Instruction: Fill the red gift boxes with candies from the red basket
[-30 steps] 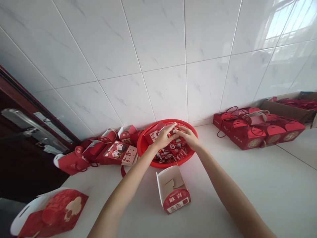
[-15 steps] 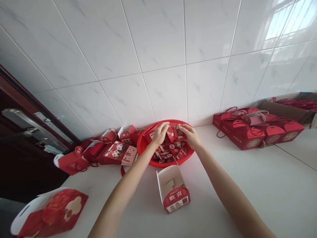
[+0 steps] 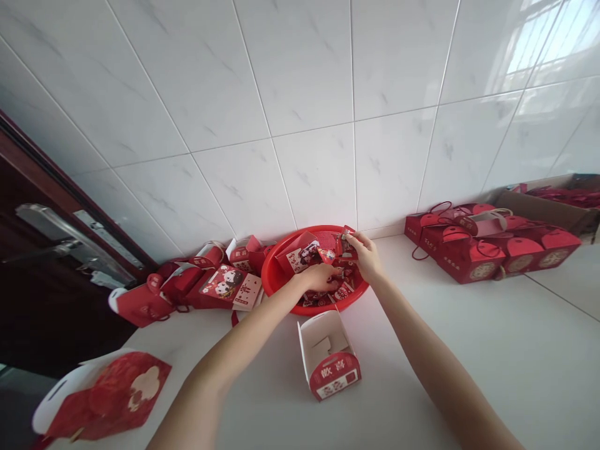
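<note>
A red plastic basket [image 3: 269, 278] holds several wrapped sweets [image 3: 342, 291] and a red printed card box [image 3: 302, 255]. My left hand [image 3: 322, 278] reaches down among the sweets, fingers bent together; whatever lies under the fingertips is hidden. By the basket's right rim, my right hand [image 3: 366, 251] pinches a small red candy packet [image 3: 347, 244] between thumb and fingers. An open-topped red and white gift box [image 3: 330, 356] stands just in front of the basket, with folded card flaps inside and no sweets visible in it.
Red gift boxes [image 3: 229, 284] crowd the left of the basket. A larger red box [image 3: 110, 397] stands at the near left. Further right are grouped red boxes with cord handles [image 3: 473, 247] and a cardboard carton [image 3: 539, 209]. A tiled wall [image 3: 309, 175] rises behind the white countertop [image 3: 412, 387].
My left hand has moved down and right from the basket's back into the sweets, uncovering the printed card box. My right hand has shifted slightly, with the packet showing more clearly in it.
</note>
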A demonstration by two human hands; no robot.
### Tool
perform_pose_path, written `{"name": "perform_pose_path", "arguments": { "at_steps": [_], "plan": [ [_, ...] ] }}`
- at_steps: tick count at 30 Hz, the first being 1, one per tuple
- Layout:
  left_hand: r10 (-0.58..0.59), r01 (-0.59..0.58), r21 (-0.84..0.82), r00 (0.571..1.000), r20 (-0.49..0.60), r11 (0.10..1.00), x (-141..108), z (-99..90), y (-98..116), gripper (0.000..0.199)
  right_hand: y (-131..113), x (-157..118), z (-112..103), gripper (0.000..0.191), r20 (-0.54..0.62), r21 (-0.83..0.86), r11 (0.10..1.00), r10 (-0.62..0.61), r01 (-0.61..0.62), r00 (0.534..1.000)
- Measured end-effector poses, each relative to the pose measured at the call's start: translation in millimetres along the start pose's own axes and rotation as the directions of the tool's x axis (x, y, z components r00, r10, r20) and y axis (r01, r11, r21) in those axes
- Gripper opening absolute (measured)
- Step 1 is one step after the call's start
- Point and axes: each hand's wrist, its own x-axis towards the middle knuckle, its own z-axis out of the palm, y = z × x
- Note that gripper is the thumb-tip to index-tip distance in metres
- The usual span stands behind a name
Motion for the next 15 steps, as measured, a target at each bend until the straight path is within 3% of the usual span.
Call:
{"name": "perform_pose_path", "arguments": {
  "at_steps": [3, 6, 15],
  "plan": [
    [-0.109, 0.107, 0.056, 0.993, 0.04, 0.993, 2, 1.1, 2, 0.017, 0, -1, 0, 0.042, 0.013, -0.007, 1.0, -0.009, 0.009, 1.0],
    [-0.123, 0.12, 0.082, 0.992, 0.026, 0.989, 8, 0.4, 3, 0.021, 0, 0, 1, 0.043, 0.004, -0.001, 1.0, -0.025, 0.025, 1.0],
    [0.168, -0.161, -0.077, 0.982, 0.084, 0.984, 42, 6.0, 2, 0.022, 4, 4, -2, 0.044, -0.012, -0.074, 0.995, -0.069, 0.068, 0.998]
  ]
}}
